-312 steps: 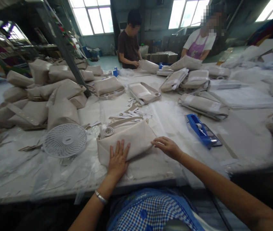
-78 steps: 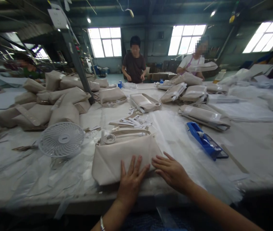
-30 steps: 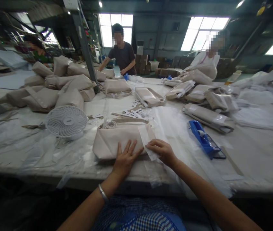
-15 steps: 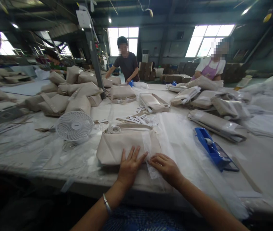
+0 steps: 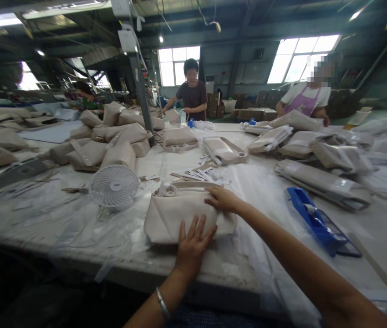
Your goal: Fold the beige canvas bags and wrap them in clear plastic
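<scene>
A beige handbag (image 5: 169, 218) lies on the worktable in front of me, a rolled white strap end (image 5: 170, 190) at its top left. My left hand (image 5: 193, 246) rests on the bag's lower front, open, with its fingers spread. Over the upper right part of the bag lies my right hand (image 5: 226, 199), its fingers stretched across the top edge and pointing left. The underside of that hand is hidden. Beside the bag on the right is a spread of translucent plastic sheeting (image 5: 265, 196), with a blue tape dispenser (image 5: 313, 218) beyond it.
A white fan (image 5: 114, 186) stands left of the bag. Paper strips (image 5: 198, 174) lie behind it. Wrapped beige bags (image 5: 323, 180) are piled at right, more bags (image 5: 118, 150) at left near a metal post (image 5: 142, 91). Co-workers (image 5: 191, 95) stand across the table.
My right hand has moved from the bag's lower right edge up to its top right. My left hand stays on the front. The whole view has shifted slightly.
</scene>
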Demonstrator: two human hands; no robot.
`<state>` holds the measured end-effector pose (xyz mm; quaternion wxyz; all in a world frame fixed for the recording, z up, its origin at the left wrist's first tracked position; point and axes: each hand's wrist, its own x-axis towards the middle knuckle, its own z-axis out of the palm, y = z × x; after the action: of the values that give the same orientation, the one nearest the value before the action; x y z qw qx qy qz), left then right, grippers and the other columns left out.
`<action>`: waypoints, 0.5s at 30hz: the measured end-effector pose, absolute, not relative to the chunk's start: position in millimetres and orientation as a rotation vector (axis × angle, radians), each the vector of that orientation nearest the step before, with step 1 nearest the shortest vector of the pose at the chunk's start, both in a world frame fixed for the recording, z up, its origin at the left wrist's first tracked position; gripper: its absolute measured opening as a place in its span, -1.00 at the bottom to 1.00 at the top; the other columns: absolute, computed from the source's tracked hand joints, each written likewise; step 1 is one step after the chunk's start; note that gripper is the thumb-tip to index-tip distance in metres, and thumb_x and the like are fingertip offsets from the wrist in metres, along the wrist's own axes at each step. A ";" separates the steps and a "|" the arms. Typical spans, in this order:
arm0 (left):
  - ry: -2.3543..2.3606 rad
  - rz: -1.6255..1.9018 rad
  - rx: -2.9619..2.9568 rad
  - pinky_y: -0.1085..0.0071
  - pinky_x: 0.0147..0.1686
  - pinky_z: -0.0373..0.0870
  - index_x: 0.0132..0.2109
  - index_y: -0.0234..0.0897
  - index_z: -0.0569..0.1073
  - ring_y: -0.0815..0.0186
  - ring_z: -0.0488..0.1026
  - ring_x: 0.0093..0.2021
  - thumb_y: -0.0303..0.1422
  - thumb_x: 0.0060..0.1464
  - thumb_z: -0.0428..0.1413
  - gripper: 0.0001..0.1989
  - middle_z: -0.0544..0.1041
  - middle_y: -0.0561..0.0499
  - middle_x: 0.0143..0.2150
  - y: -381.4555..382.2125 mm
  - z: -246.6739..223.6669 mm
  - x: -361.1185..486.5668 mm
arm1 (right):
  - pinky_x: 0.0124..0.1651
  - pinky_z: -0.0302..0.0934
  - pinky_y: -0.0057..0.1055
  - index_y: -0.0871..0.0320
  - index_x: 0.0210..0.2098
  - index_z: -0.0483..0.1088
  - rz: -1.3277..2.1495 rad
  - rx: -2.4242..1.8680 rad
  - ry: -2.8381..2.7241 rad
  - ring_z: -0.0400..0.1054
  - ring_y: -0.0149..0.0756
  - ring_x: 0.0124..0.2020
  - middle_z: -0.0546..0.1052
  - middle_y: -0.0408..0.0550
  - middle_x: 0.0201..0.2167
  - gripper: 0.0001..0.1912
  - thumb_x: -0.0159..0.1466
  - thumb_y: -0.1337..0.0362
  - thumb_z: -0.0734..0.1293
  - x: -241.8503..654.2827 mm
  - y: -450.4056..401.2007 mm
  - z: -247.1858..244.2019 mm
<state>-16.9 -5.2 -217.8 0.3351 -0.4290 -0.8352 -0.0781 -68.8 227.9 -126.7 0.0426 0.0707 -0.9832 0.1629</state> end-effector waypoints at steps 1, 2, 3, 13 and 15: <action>-2.176 -0.201 -1.115 -0.13 0.29 0.19 0.37 0.17 0.14 0.08 0.18 0.38 -0.27 0.33 -0.01 -0.48 0.20 0.02 0.42 -4.9 -218.2 -16.9 | 0.19 0.28 -0.14 0.10 0.17 0.43 0.498 0.222 -3.071 0.38 0.00 0.17 0.49 0.11 0.16 -0.47 0.35 -0.06 0.28 -79.0 230.6 -127.1; -2.173 -0.200 -1.114 -0.12 0.29 0.19 0.37 0.17 0.15 0.08 0.18 0.38 -0.27 0.33 -0.02 -0.48 0.20 0.02 0.42 -4.7 -218.6 -17.0 | 0.11 0.33 -0.18 0.06 0.09 0.50 0.505 0.232 -3.108 0.45 -0.01 0.08 0.56 0.06 0.07 -0.48 0.34 -0.14 0.26 -86.6 232.9 -127.5; -2.169 -0.202 -1.115 -0.12 0.29 0.19 0.37 0.17 0.15 0.08 0.19 0.38 -0.28 0.33 -0.02 -0.49 0.20 0.03 0.42 -4.6 -219.0 -17.1 | 0.02 0.37 -0.21 0.02 0.00 0.55 0.512 0.231 -3.128 0.50 -0.03 -0.02 0.62 0.01 -0.04 -0.47 0.31 -0.20 0.25 -91.9 234.7 -128.2; -2.261 -0.210 -1.204 -0.23 0.28 0.15 0.38 0.12 0.14 0.02 0.15 0.39 -0.47 0.32 -0.07 -0.43 0.12 -0.01 0.44 -7.6 -216.0 -15.9 | 0.34 0.09 -0.09 0.12 0.21 0.37 0.555 0.198 -2.911 0.26 -0.12 0.26 0.43 0.07 0.21 -0.58 0.48 0.14 0.12 -60.6 228.5 -159.0; -2.269 -0.236 -1.215 -0.24 0.30 0.11 0.39 0.11 0.12 0.02 0.15 0.40 -0.47 0.32 -0.07 -0.42 0.11 -0.02 0.44 -7.8 -215.7 -15.9 | 0.40 0.02 -0.05 0.11 0.28 0.28 0.586 0.373 -2.776 0.13 -0.11 0.36 0.31 0.09 0.31 -0.55 0.45 0.17 0.19 -27.6 231.5 -164.4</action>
<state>-15.9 -7.8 -215.7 0.2749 -0.4521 -0.8440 -0.0877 -27.6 231.5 -164.4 0.1393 0.1291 -0.9606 0.2027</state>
